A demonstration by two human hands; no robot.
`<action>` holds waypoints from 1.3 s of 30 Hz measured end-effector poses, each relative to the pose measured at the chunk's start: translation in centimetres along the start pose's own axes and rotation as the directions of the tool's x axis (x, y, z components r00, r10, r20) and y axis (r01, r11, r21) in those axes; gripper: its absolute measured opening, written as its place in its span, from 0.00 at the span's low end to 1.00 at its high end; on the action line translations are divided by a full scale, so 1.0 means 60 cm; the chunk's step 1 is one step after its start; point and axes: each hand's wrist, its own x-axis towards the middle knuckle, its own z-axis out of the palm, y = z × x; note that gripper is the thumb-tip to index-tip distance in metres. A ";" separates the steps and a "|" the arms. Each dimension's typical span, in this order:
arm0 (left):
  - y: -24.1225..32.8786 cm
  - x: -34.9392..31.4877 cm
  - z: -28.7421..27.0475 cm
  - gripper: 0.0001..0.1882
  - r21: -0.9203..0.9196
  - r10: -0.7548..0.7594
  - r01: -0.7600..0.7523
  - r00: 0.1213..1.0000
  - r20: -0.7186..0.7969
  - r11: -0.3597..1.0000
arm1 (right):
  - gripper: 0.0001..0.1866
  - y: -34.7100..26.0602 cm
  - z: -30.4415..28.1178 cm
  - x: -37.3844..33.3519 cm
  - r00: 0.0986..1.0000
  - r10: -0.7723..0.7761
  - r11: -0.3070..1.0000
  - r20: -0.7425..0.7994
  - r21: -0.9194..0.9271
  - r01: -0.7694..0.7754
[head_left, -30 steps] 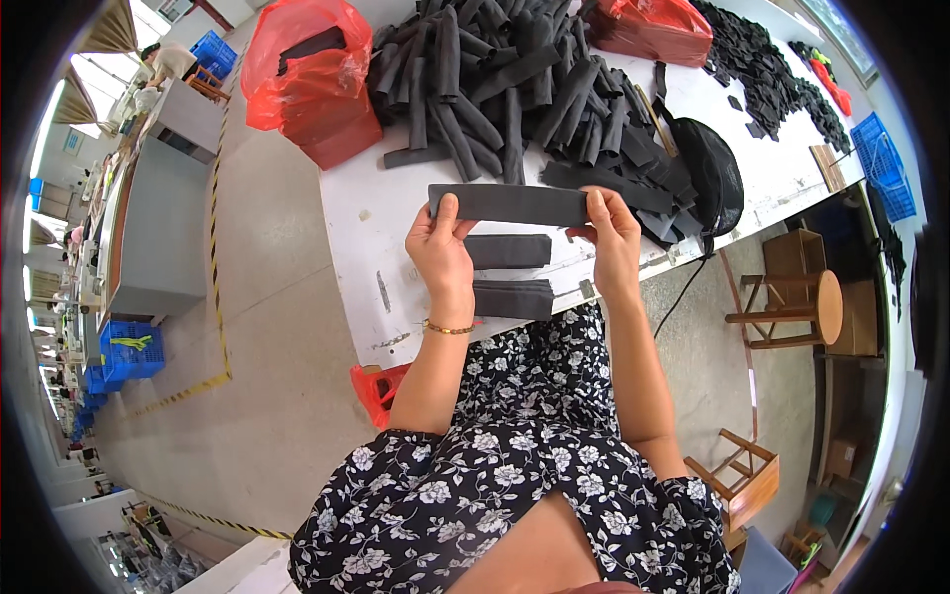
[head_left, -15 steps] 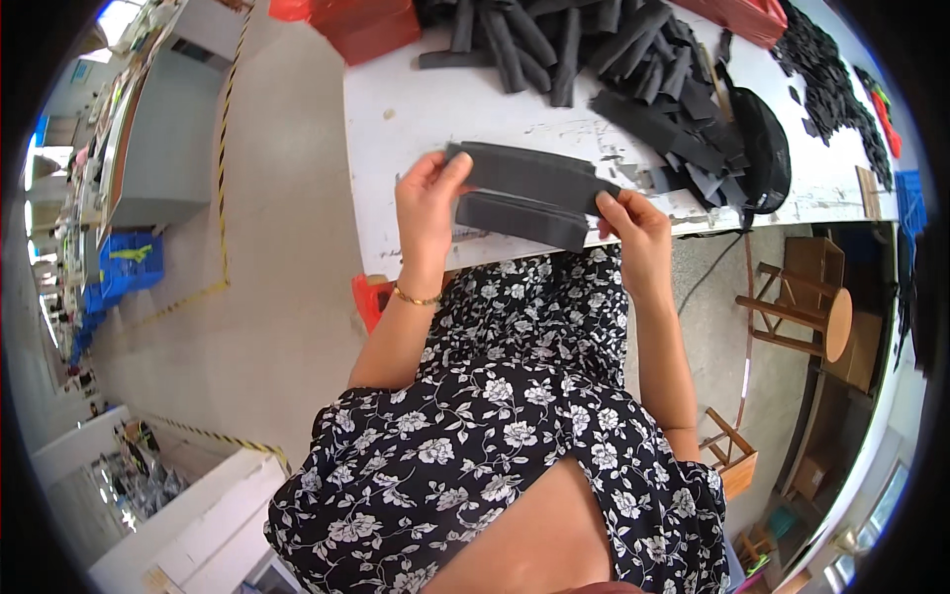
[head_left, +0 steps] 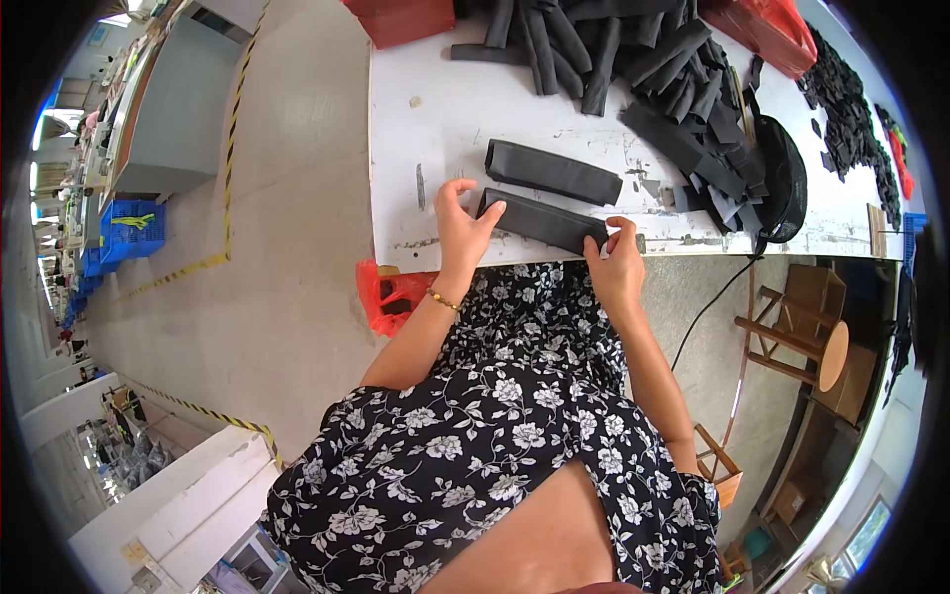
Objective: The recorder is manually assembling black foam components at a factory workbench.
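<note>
A black folded strip lies near the front edge of the white table, slanting down to the right. At its left end is my left hand, the thumb pressed on top and the index finger curled beside the corner. My right hand pinches the strip's right end between thumb and fingers. Just beyond lies a second black folded strip, roughly parallel and untouched by either hand.
A heap of black rolled pieces covers the table's far side. Flat black pieces lie to the right beside a black rounded object with a cable. Red bags stand at the back; a wooden stool is at right.
Both hands have come down toward the table's front edge. The strip held up between them is now laid on the table beyond them, and they hold the nearer strip.
</note>
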 end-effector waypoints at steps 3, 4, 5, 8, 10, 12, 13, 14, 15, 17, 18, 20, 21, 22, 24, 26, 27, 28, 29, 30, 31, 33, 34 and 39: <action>0.016 0.041 -0.017 0.26 -0.060 0.016 -0.016 1.000 0.005 0.998 | 0.22 0.000 -0.033 0.029 1.000 -0.008 1.000 -0.016 0.027 0.008; 0.031 0.072 -0.022 0.21 -0.127 0.060 -0.059 0.998 0.004 0.990 | 0.21 0.007 -0.056 0.040 0.999 0.001 0.998 -0.036 0.069 0.001; 0.043 0.109 -0.018 0.16 -0.201 0.103 -0.099 0.995 0.011 0.975 | 0.17 0.023 -0.082 0.063 0.990 -0.064 0.994 -0.122 0.074 0.074; 0.068 0.232 0.004 0.06 -0.056 0.318 -0.319 0.948 -0.026 0.946 | 0.05 0.072 -0.144 0.145 0.906 -0.296 0.955 -0.301 -0.122 0.271; 0.061 0.311 0.036 0.06 -0.023 0.396 -0.397 0.918 -0.029 0.918 | 0.06 0.094 -0.153 0.190 0.906 -0.308 0.946 -0.291 -0.192 0.260; 0.023 0.373 0.073 0.08 0.289 0.671 -0.662 0.737 0.083 0.692 | 0.10 0.106 -0.147 0.228 0.802 -0.559 0.793 -0.211 -0.420 0.442; 0.020 0.389 0.090 0.10 0.308 0.654 -0.656 0.746 0.127 0.689 | 0.13 0.106 -0.144 0.237 0.832 -0.534 0.783 -0.152 -0.459 0.419; 0.016 0.399 0.104 0.10 0.297 0.663 -0.667 0.737 0.129 0.684 | 0.16 0.106 -0.140 0.245 0.829 -0.553 0.725 -0.080 -0.536 0.432; 0.011 0.407 0.114 0.10 0.392 0.672 -0.668 0.725 0.150 0.633 | 0.17 0.104 -0.132 0.253 0.806 -0.591 0.668 -0.035 -0.582 0.464; -0.005 0.419 0.127 0.10 0.489 0.680 -0.660 0.713 0.171 0.570 | 0.20 0.089 -0.098 0.267 0.778 -0.627 0.560 0.048 -0.666 0.492; -0.014 0.420 0.124 0.09 0.529 0.621 -0.612 0.761 0.189 0.589 | 0.21 0.079 -0.082 0.272 0.772 -0.630 0.509 0.080 -0.708 0.489; -0.002 0.413 0.126 0.09 0.562 0.563 -0.567 0.801 0.205 0.602 | 0.19 0.102 -0.061 0.291 0.733 -0.677 0.394 0.066 -0.809 0.436; 0.009 0.402 0.126 0.08 0.511 0.519 -0.546 0.829 0.209 0.665 | 0.17 0.114 -0.061 0.295 0.726 -0.669 0.279 0.162 -0.850 0.447; 0.014 0.391 0.112 0.09 0.467 0.468 -0.510 0.858 0.213 0.722 | 0.16 0.114 -0.060 0.295 0.710 -0.655 0.161 0.260 -0.870 0.466; 0.017 0.376 0.080 0.09 0.409 0.388 -0.436 0.900 0.200 0.801 | 0.10 0.116 -0.061 0.295 0.688 -0.672 0.222 0.276 -0.810 0.542; 0.025 0.357 0.049 0.10 0.341 0.307 -0.355 0.933 0.187 0.870 | 0.09 0.120 -0.068 0.297 0.667 -0.679 0.258 0.306 -0.751 0.607; 0.028 0.344 0.034 0.11 0.301 0.233 -0.286 0.951 0.202 0.910 | 0.09 0.124 -0.073 0.295 0.660 -0.685 0.256 0.310 -0.746 0.615; 0.030 0.333 0.020 0.12 0.260 0.161 -0.216 0.963 0.217 0.941 | 0.08 0.120 -0.079 0.293 0.689 -0.665 0.356 0.289 -0.688 0.632; 0.030 0.324 0.010 0.12 0.264 0.161 -0.213 0.965 0.208 0.941 | 0.07 0.115 -0.084 0.292 0.718 -0.640 0.451 0.273 -0.623 0.639; 0.032 0.315 0.002 0.14 0.120 0.045 -0.074 0.972 0.232 0.990 | 0.07 0.111 -0.094 0.295 0.774 -0.591 0.584 0.226 -0.543 0.604; 0.038 0.305 -0.005 0.15 -0.026 -0.059 0.068 0.960 0.273 0.997 | 0.08 0.106 -0.108 0.294 0.766 -0.641 0.678 0.043 -0.436 0.592; 0.089 0.271 -0.001 0.16 -0.319 -0.138 0.282 0.903 0.407 0.905 | 0.11 0.089 -0.135 0.288 0.755 -0.584 0.811 -0.297 -0.191 0.552; 0.113 0.254 -0.005 0.17 -0.536 -0.170 0.488 0.828 0.535 0.689 | 0.13 0.050 -0.148 0.276 0.746 -0.505 0.840 -0.434 -0.047 0.541; 0.163 0.199 0.050 0.15 -0.724 0.013 0.506 0.816 0.578 0.469 | 0.14 -0.014 -0.170 0.217 0.882 -0.299 0.807 -0.365 0.397 0.438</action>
